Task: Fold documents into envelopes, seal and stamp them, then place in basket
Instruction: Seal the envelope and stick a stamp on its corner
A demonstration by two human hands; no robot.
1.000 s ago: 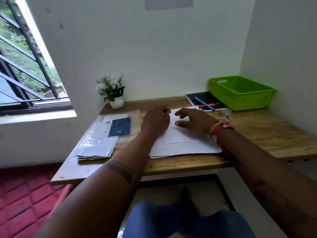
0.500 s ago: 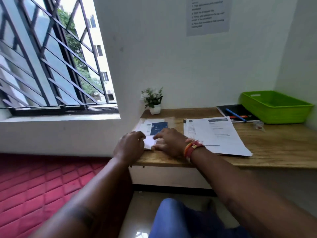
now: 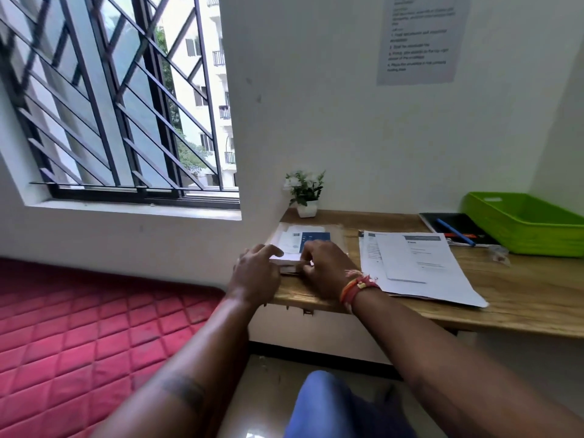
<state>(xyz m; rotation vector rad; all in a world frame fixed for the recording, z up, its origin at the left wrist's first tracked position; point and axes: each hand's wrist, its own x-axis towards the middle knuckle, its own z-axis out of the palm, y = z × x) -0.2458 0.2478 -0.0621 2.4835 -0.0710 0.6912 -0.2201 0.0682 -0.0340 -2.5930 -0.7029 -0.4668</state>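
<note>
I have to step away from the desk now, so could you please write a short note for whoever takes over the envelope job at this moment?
Left hand and right hand: both at the envelope stack at the desk's left end, fingers pinching a white envelope's edges.
Documents: flat and unfolded, mid-desk.
Green basket: far right; nothing visible inside.
Done: nothing visibly folded, sealed or stamped.
Left: take an envelope, fold a document in, seal, stamp, put it in the basket.
</note>
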